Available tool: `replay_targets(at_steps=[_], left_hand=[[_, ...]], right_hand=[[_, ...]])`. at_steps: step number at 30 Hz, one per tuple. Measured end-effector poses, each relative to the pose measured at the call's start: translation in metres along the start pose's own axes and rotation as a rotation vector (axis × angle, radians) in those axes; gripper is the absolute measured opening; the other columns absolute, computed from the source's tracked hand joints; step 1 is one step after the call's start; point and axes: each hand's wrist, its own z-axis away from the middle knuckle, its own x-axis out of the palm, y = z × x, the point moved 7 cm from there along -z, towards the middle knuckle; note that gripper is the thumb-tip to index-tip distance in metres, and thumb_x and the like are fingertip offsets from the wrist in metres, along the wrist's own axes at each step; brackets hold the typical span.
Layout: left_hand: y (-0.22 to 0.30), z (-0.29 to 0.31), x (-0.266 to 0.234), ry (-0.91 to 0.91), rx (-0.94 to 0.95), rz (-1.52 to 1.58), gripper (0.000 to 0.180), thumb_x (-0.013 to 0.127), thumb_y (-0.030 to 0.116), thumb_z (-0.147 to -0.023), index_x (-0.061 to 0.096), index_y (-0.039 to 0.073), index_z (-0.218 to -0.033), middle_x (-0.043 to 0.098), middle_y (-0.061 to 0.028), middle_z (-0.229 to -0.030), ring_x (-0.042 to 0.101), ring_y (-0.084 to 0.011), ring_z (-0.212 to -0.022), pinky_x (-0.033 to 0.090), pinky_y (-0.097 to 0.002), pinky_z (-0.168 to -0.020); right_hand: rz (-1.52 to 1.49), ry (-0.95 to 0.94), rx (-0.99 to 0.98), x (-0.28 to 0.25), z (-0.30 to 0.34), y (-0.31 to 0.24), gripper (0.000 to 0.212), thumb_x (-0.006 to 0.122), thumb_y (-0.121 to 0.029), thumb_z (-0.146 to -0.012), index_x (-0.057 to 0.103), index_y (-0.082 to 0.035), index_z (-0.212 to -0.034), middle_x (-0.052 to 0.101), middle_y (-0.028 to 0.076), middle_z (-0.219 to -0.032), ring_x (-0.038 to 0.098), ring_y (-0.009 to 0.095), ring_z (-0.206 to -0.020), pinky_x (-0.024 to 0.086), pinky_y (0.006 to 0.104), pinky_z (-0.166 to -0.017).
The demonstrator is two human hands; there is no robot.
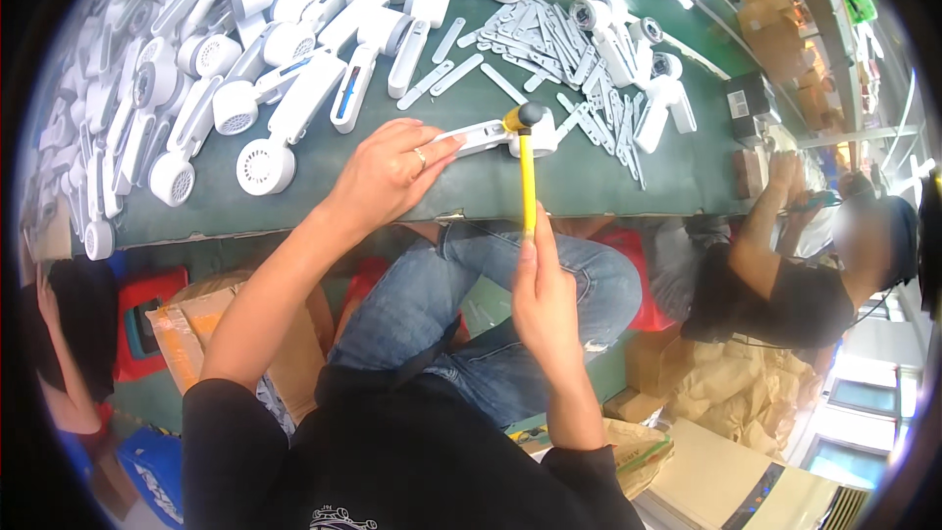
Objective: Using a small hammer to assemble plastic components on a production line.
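My right hand (545, 299) is closed round the yellow handle of a small mallet (527, 177). The mallet's black and yellow head is over a white handheld device (478, 138) near the table's front edge; I cannot tell whether they touch. My left hand (388, 172), with a ring on one finger, grips that device by its handle end. Its round head shows partly behind the mallet. Just beyond lies a heap of thin grey-white plastic strips (535, 37), a few of them loose beside it.
A large pile of similar white devices (211, 57) with round grilles covers the left of the green table (392, 198). A few more (662, 108) lie at the right. A co-worker (775, 285) sits at the right, another person (74, 334) at the left. A cardboard box (196, 319) stands below.
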Motion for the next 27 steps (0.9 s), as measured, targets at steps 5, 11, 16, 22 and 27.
replay_targets(at_steps=[5,11,16,22,27], left_hand=[[-0.009,0.004,0.000,0.005,-0.196,0.129,0.054,0.083,0.008,-0.089,0.067,0.009,-0.140,0.078,-0.0117,-0.107,0.073,-0.0321,-0.102,0.057,-0.0407,-0.094],[-0.020,0.012,0.012,-0.034,-0.433,0.247,0.094,0.086,0.014,-0.089,0.034,0.010,-0.167,0.080,-0.0090,-0.114,0.066,-0.0332,-0.122,0.050,-0.0425,-0.106],[-0.022,0.011,0.012,-0.081,-0.325,0.066,0.073,0.085,0.015,-0.088,0.054,0.013,-0.154,0.080,-0.0098,-0.112,0.067,-0.0322,-0.107,0.046,-0.0428,-0.105],[-0.002,-0.002,-0.003,-0.057,-0.110,0.049,0.039,0.079,0.011,-0.090,0.075,0.010,-0.129,0.078,-0.0077,-0.118,0.071,-0.0261,-0.103,0.048,-0.0405,-0.094],[0.026,0.008,-0.049,0.046,-0.027,-0.038,0.039,0.080,0.005,-0.087,0.076,0.006,-0.125,0.078,-0.0120,-0.119,0.073,-0.0304,-0.102,0.055,-0.0404,-0.087]], right_hand=[[-0.135,0.063,-0.173,-0.029,0.024,-0.031,0.055,0.049,-0.014,-0.112,0.038,-0.008,-0.165,0.071,0.029,-0.090,0.076,0.043,-0.081,0.058,0.0435,-0.073],[-0.030,-0.092,-0.177,-0.011,0.018,-0.029,0.055,0.051,-0.016,-0.111,0.040,-0.009,-0.164,0.071,0.029,-0.091,0.074,0.047,-0.083,0.058,0.0471,-0.073],[-0.043,-0.097,-0.116,-0.007,0.003,0.000,0.053,0.056,-0.021,-0.111,0.046,-0.011,-0.162,0.073,0.012,-0.086,0.068,0.019,-0.075,0.056,0.0355,-0.076],[0.168,0.539,0.069,-0.137,-0.095,0.028,0.060,0.077,-0.043,-0.094,0.065,-0.002,-0.137,0.076,0.030,-0.101,0.074,0.048,-0.098,0.058,0.0521,-0.083],[0.432,0.514,0.242,-0.158,-0.219,0.134,0.077,0.081,-0.063,-0.083,0.075,0.011,-0.104,0.076,0.032,-0.099,0.075,0.048,-0.100,0.057,0.0516,-0.085]])
